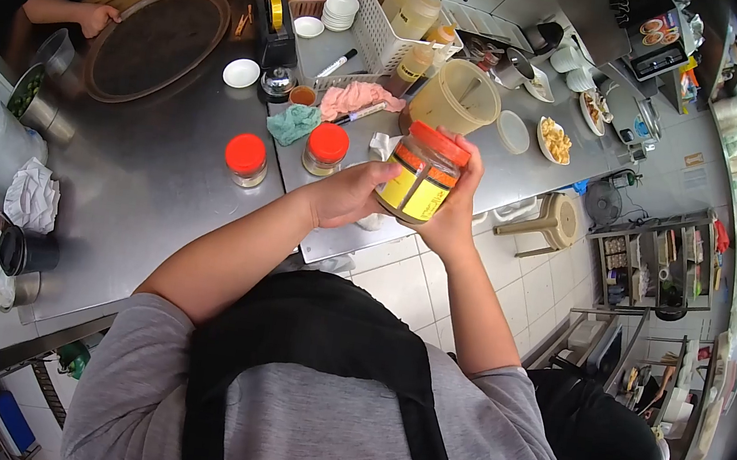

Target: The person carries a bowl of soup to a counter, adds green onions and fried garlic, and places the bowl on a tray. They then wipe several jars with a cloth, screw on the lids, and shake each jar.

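Between both hands I hold a clear jar (419, 176) with a red lid and a yellow and black label, tilted in front of my chest. My left hand (354, 193) grips its left side, thumb on the label. On the right side, the fingers of my right hand (457, 195) wrap around the jar near the lid. Two similar red-lidded jars stand on the steel counter: one jar (325, 148) just beyond my left wrist, another jar (246, 160) farther left. Their contents are hard to make out.
A large translucent tub (455, 98) stands behind the held jar, near a pink cloth (357, 100) and a green cloth (293, 124). A white basket (383, 34) holds squeeze bottles. At upper left, another person's hand (98, 19) holds a round dark tray (159, 43).
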Motion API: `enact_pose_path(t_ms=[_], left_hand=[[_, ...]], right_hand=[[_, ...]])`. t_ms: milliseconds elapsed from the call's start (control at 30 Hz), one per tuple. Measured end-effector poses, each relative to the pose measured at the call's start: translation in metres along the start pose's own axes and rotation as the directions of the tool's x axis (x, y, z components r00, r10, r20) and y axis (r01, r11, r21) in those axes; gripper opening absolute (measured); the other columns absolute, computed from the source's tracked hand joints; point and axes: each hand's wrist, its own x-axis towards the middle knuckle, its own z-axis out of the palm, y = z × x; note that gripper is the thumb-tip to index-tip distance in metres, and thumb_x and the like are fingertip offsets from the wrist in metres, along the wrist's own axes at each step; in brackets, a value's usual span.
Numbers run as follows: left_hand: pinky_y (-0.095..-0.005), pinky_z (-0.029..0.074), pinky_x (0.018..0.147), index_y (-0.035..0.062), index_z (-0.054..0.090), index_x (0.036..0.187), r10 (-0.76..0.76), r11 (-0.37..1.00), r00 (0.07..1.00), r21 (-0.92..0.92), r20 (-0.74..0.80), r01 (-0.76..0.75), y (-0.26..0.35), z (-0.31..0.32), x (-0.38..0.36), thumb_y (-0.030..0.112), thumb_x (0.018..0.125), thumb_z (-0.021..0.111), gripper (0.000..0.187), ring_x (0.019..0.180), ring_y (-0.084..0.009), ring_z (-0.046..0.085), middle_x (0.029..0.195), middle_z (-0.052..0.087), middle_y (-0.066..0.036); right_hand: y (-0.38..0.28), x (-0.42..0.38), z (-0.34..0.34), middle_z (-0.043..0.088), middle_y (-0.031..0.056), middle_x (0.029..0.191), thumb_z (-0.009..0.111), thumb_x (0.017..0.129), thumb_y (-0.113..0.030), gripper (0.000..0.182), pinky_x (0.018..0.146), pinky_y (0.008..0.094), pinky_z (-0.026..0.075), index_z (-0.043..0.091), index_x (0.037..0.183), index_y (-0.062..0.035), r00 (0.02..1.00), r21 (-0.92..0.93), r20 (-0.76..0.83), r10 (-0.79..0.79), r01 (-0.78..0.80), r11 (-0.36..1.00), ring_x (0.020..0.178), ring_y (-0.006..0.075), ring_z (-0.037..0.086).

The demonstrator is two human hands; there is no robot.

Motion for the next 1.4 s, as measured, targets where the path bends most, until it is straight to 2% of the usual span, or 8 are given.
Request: enact_pose_path(t_ms=[200, 467, 633, 900, 967, 1100, 1267, 1400], left_hand=[[-0.035, 0.041, 0.102, 0.0091, 0.046, 0.139, -0.083, 0.983, 0.996, 0.16, -0.042, 0.089, 0.004, -0.001, 0.012, 0.055, 0.099, 0.046, 0.06, 0.117, -0.0129, 0.054, 0.126, 0.058, -0.004], [-0.0437, 0.028, 0.116, 0.0121, 0.036, 0.149, -0.046, 0.924, 0.975, -0.363, 0.216, 0.124, -0.012, -0.004, 0.006, 0.06, 0.099, 0.032, 0.07, 0.135, -0.0202, 0.044, 0.148, 0.044, -0.007], [-0.0341, 0.039, 0.096, 0.0076, 0.041, 0.143, -0.159, 0.967, 0.846, 0.092, -0.509, 0.237, -0.013, -0.04, 0.005, 0.068, 0.095, 0.041, 0.077, 0.116, -0.0182, 0.047, 0.129, 0.052, -0.007], [-0.0344, 0.04, 0.099, 0.0069, 0.043, 0.143, -0.079, 0.956, 0.849, 0.201, -0.523, 0.213, -0.051, -0.053, -0.002, 0.045, 0.1, 0.049, 0.057, 0.121, -0.0202, 0.047, 0.132, 0.05, -0.01], [-0.0358, 0.04, 0.102, 0.0086, 0.049, 0.14, 0.052, 0.481, 0.979, 0.864, -0.197, 0.148, -0.074, -0.075, 0.001, 0.022, 0.096, 0.056, 0.047, 0.122, -0.0248, 0.048, 0.132, 0.051, -0.012], [-0.0383, 0.045, 0.098, 0.0117, 0.053, 0.136, 0.162, -0.135, 0.987, 0.991, 0.018, 0.005, -0.103, -0.077, -0.007, 0.012, 0.088, 0.062, 0.048, 0.115, -0.0301, 0.051, 0.127, 0.053, -0.011], [-0.0382, 0.049, 0.089, 0.0117, 0.061, 0.126, 0.105, -0.089, 0.994, 0.995, -0.043, 0.052, -0.106, -0.087, -0.002, 0.015, 0.087, 0.066, 0.04, 0.105, -0.0291, 0.056, 0.11, 0.056, -0.01], [-0.0381, 0.052, 0.081, 0.0083, 0.064, 0.108, 0.122, -0.073, 0.976, 0.982, 0.183, -0.175, -0.1, -0.108, -0.003, 0.014, 0.086, 0.068, 0.023, 0.093, -0.0286, 0.06, 0.099, 0.056, -0.009]], right_hand=[[0.002, 0.002, -0.011, 0.033, 0.0178, 0.145, 0.092, 0.056, -0.009, 0.12, 0.109, 0.0426, 0.041, 0.012, 0.145, -0.0128, 0.968, 0.11, -0.055, 0.245, -0.238, 0.965, 0.133, 0.0303, 0.043], [-0.024, 0.002, 0.004, 0.034, 0.019, 0.144, 0.092, 0.057, -0.013, 0.119, 0.108, 0.0425, 0.041, 0.014, 0.147, -0.0084, 0.978, 0.138, -0.09, 0.188, -0.174, 0.975, 0.131, 0.0296, 0.044], [0.007, 0.024, 0.008, 0.044, 0.0188, 0.122, 0.089, 0.055, -0.01, 0.103, 0.099, 0.0422, 0.043, 0.031, 0.139, -0.003, 0.979, -0.379, -0.125, 0.16, -0.197, 0.904, 0.114, 0.0371, 0.049], [0.038, 0.007, 0.02, 0.042, 0.0195, 0.124, 0.088, 0.059, -0.013, 0.094, 0.099, 0.0419, 0.042, 0.034, 0.135, 0.0018, 0.9, -0.341, -0.206, 0.384, -0.434, 0.834, 0.113, 0.0356, 0.048], [0.011, 0.019, 0.009, 0.043, 0.0196, 0.124, 0.088, 0.059, -0.014, 0.094, 0.099, 0.0418, 0.042, 0.035, 0.135, 0.002, 0.912, -0.348, -0.307, 0.273, -0.375, 0.859, 0.112, 0.0359, 0.049], [0.032, 0.011, 0.014, 0.043, 0.0198, 0.122, 0.088, 0.061, -0.015, 0.093, 0.099, 0.0416, 0.042, 0.033, 0.135, 0.0029, 0.93, -0.383, -0.201, 0.309, -0.365, 0.848, 0.112, 0.0348, 0.049], [0.017, 0.019, 0.007, 0.044, 0.0204, 0.124, 0.089, 0.061, -0.019, 0.093, 0.102, 0.0417, 0.042, 0.036, 0.135, 0.003, 0.867, -0.217, -0.448, 0.217, -0.341, 0.914, 0.115, 0.0365, 0.049], [0.035, 0.019, 0.011, 0.044, 0.0197, 0.124, 0.089, 0.062, -0.018, 0.09, 0.1, 0.0402, 0.042, 0.037, 0.133, 0.0022, 0.911, -0.351, -0.154, 0.382, -0.412, 0.841, 0.115, 0.0334, 0.05]])
